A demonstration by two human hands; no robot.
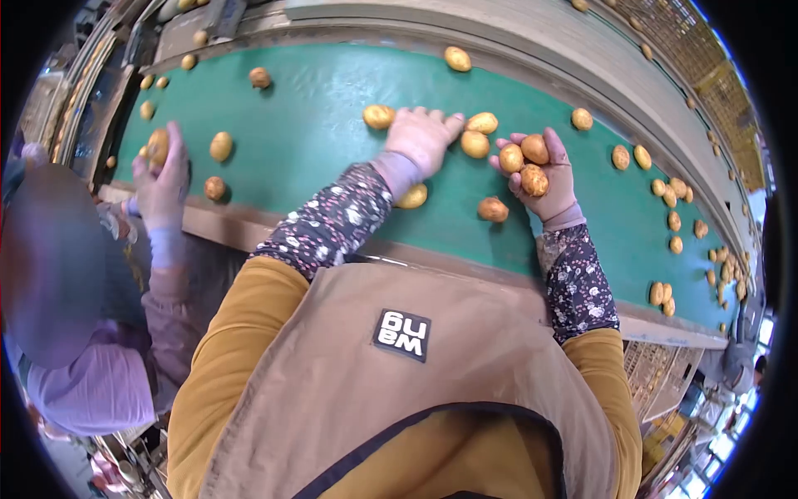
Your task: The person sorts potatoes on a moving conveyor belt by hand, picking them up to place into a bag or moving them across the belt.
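Cupped palm up, my right hand (560, 200) holds several potatoes (534, 180) above the green conveyor belt (324, 87). My left hand (420, 140) is palm down over the belt, thumb apart from the fingers; its palm is hidden. A yellow potato (378, 116) lies just left of that hand, and a pair of potatoes (475, 144) lies to its right, close to the thumb. Another potato (411, 196) shows partly behind my left wrist. Below my right hand's fingers, a rough brownish potato (493, 209) rests on the belt.
At the left, a co-worker's hand (162, 195) holds a potato (157, 146) over the belt. Scattered potatoes (621, 157) lie at the right, with a denser cluster (726, 268) at the far right. A raised rail (532, 54) runs along the belt's far side.
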